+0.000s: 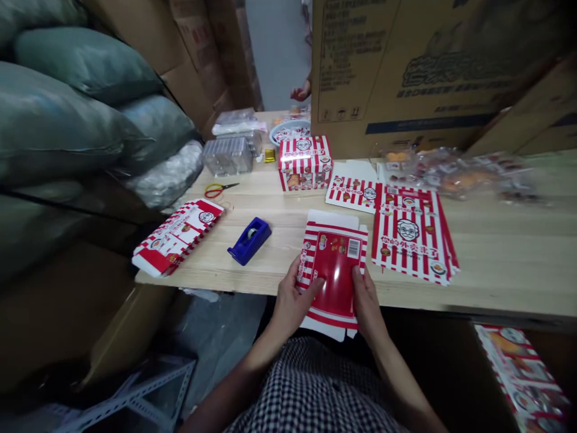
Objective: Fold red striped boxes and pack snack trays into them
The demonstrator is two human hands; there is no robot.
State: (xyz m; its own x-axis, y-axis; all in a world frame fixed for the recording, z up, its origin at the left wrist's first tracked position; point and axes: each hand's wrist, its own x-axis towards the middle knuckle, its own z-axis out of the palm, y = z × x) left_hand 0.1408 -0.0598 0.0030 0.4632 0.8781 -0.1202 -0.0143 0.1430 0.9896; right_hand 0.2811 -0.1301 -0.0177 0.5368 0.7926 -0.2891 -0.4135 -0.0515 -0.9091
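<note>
Between my two hands is a flattened red-and-white striped carton (pixel 336 258), held over the table's front edge with its red barcoded panel facing up. My left hand (pixel 293 297) grips its left side, thumb lying across the panel. On the opposite side my right hand (pixel 367 297) is closed on the edge, thumb on top. Just right of the carton lies a stack of flat striped cartons (pixel 408 234), with more flat cartons (pixel 351 191) behind. A blue tape dispenser (pixel 250 240) sits to the left. Farther back stands an assembled striped box (pixel 305 162).
Scissors (pixel 220 189) and folded cartons (pixel 178 237) lie on the left of the wooden table (pixel 505 252). Clear plastic cases (pixel 228 155), a bowl (pixel 291 129) and bagged items (pixel 455 171) are farther back. Large cardboard boxes (pixel 406 72) rise behind; another person's hand (pixel 301 93) shows there.
</note>
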